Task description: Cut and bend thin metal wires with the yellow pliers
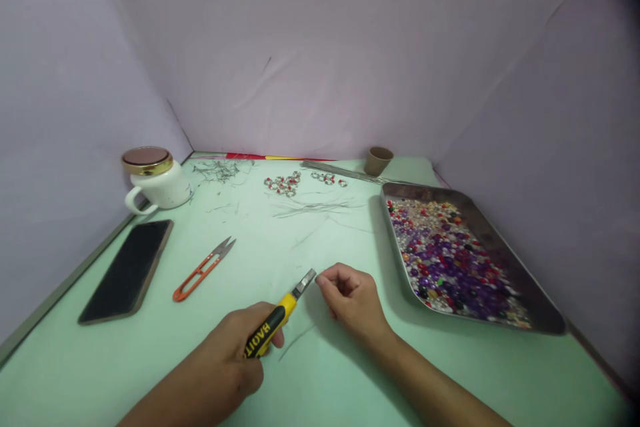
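Note:
My left hand (245, 347) is wrapped round a yellow and black utility knife (273, 329), its metal tip pointing up and to the right. Close to that tip, my right hand (353, 297) is closed in a pinch with thumb and forefinger together. Whatever lies between those fingertips is too small to make out. A thin wire (296, 340) shows below, between the two hands. Orange-handled thread snips (193, 283) lie on the green tabletop (320, 400) to the left.
A metal tray (395, 240) with many colourful beads (450, 260) stands at right. Behind are small beaded rings (283, 183), loose wires (315, 207), a wire bundle (345, 172), a brown cup (379, 161) and wire scraps (220, 171). A phone (127, 270) and lidded mug (163, 185) occupy the left.

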`<state>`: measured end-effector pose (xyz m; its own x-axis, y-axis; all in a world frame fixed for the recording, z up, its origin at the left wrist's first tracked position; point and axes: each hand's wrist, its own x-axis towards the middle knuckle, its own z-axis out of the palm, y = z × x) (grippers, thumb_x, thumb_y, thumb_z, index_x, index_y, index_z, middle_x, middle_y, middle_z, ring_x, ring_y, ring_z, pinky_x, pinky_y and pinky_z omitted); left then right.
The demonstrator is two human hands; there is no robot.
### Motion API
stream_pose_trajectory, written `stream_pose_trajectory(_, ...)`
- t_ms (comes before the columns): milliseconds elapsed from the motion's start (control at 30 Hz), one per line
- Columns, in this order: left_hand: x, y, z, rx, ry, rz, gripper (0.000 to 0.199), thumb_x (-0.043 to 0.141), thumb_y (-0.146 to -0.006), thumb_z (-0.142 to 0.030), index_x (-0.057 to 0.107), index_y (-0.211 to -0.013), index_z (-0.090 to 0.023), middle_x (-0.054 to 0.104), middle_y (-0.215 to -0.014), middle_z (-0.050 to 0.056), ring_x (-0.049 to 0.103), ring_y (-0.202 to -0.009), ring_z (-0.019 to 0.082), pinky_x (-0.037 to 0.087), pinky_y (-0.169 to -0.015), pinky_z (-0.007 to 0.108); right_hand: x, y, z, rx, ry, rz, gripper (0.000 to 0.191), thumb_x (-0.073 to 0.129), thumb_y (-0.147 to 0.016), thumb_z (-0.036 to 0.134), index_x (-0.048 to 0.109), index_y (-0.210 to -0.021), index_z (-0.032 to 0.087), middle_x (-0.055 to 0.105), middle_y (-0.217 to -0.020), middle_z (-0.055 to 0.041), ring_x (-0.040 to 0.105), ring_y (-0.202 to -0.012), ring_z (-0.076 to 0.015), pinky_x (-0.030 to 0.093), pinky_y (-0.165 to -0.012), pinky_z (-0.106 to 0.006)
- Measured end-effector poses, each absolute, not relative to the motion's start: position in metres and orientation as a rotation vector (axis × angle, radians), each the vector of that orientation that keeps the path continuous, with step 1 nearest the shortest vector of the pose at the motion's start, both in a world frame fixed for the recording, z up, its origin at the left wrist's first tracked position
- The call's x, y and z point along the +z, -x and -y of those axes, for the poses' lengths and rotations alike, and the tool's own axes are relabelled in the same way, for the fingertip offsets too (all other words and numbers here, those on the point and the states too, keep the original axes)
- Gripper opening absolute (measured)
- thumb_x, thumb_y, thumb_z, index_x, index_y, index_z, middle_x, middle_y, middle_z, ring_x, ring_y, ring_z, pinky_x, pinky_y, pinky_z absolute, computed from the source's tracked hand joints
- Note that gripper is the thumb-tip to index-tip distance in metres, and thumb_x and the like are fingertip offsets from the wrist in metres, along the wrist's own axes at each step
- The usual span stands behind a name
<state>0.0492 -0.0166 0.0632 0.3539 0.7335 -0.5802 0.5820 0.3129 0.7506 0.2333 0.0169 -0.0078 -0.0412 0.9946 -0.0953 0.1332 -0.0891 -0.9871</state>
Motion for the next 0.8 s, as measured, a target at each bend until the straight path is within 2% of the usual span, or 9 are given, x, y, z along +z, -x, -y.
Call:
stream_pose_trajectory(267,0.0557,-0.0473,0.0182,0.126,-1.345,-1.339,0.035,0.036,-0.051,-0.008,0.05,-0.082,-0.019,0.043,-0.07,-0.003,0.039,-0.061,0.011,0.031,-0.049,0.02,-0.0175,-0.2346,-0.0149,1.153,1.304,1.422,0.017,0.054,-0.072,0.027,0.057,-0.062,0.015,0.046,-0.049,0.002,0.038,-0.045,-0.0083,0.03,-0.042,-0.02)
stream_pose_trajectory(400,0.0562,-0.0496,0.0201,0.12,-1.433,-1.392,0.038,0.035,-0.051,-0.006,0.051,-0.083,-0.019,0.05,-0.076,-0.001,0.046,-0.07,0.015,0.037,-0.06,0.023,-0.0176,-0.2328,-0.0145,1.166,1.305,1.395,0.016,0.054,-0.072,0.027,0.057,-0.061,0.015,0.046,-0.048,0.0024,0.038,-0.044,-0.0078,0.03,-0.041,-0.02)
stream_pose_trajectory(500,0.0562,-0.0508,0.0221,0.104,-1.499,-1.459,0.036,0.035,-0.053,-0.005,0.051,-0.083,-0.019,0.054,-0.085,0.001,0.048,-0.081,0.018,0.037,-0.072,0.027,-0.0141,-0.231,-0.0142,1.297,1.329,1.289,0.017,0.056,-0.071,0.029,0.055,-0.06,0.016,0.042,-0.042,0.0051,0.035,-0.036,-0.0062,0.027,-0.035,-0.018)
stream_pose_trajectory(600,0.0565,-0.0523,0.0226,0.088,-1.523,-1.48,0.035,0.034,-0.055,-0.004,0.05,-0.081,-0.02,0.054,-0.086,0.001,0.049,-0.081,0.018,0.037,-0.073,0.029,-0.0107,-0.2317,-0.0155,1.527,1.296,1.098,0.019,0.059,-0.069,0.033,0.055,-0.061,0.015,0.04,-0.038,0.007,0.034,-0.03,-0.0053,0.028,-0.03,-0.017)
stream_pose_trajectory(800,0.0589,-0.0534,0.0194,0.128,-1.525,-1.461,0.03,0.033,-0.052,-0.005,0.047,-0.074,-0.02,0.054,-0.08,-0.001,0.049,-0.076,0.017,0.037,-0.068,0.026,-0.0102,-0.2383,-0.0214,1.839,0.978,0.875,0.034,0.058,-0.071,0.044,0.064,-0.073,0.01,0.057,-0.056,-0.0018,0.045,-0.034,-0.0064,0.037,-0.03,-0.018)
